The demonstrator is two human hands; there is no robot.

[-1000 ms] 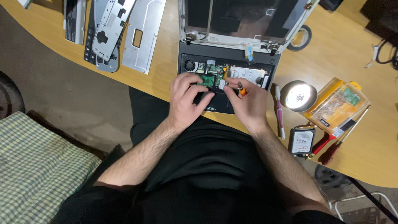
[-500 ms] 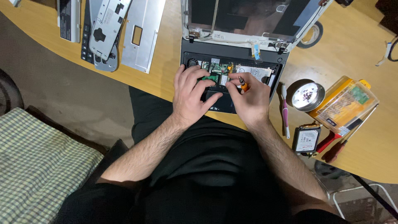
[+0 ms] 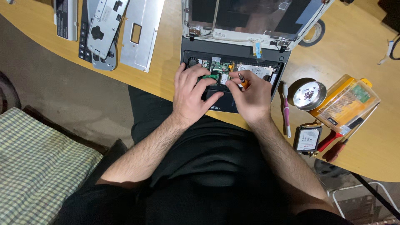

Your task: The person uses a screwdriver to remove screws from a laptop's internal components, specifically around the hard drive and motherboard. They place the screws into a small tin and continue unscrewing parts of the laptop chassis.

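2 hands [image 3: 196, 93] inside opened laptop [image 3: 233, 71]

Warm light is falling from above on the surface [image 3: 358, 50], glaring off the round metal dish [image 3: 309, 95]; the floor is sitting dim, edges bending slightly.

– colours on the opened black plastic laptop base [image 3: 227, 102]?
– green circuit board [image 3: 216, 68] inside, blue tab [image 3: 258, 53] at the hinge.
– in the right hand [image 3: 250, 98]?
– orange-and-black screwdriver handle [image 3: 243, 81].
– beside it?
– pink slim tool [image 3: 286, 110], shiny silver round dish [image 3: 309, 95], yellow clear-lidded bit case [image 3: 348, 104], red-handled pliers [image 3: 331, 143].
– elsewhere?
– light wooden tabletop [image 3: 166, 89]; green-and-white checked cloth [image 3: 31, 166].
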